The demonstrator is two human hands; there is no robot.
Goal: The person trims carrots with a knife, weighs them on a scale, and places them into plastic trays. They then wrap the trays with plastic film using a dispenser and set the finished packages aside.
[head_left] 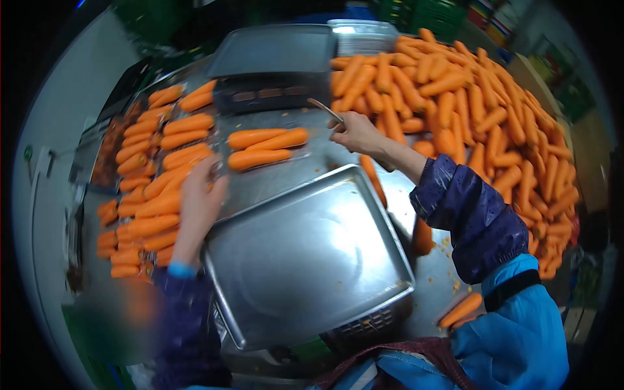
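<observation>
My right hand (356, 133) is closed around a thin metal tool (323, 108), its blade pointing up and left, just beside the big heap of carrots (468, 110) at the right. My left hand (200, 198) reaches to the left edge of a metal tray, next to trays filled with rows of carrots (159, 169); whether it grips anything is unclear. Three carrots (263, 148) lie on a clear tray between the two hands. A large empty steel tray (305, 260) sits tilted in front of me.
A dark scale with a flat metal platform (273, 52) stands at the back. Stacked clear trays (364, 32) lie behind the heap. Loose carrots (460, 311) and carrot scraps lie on the metal table near my right sleeve. Crates stand at the far right.
</observation>
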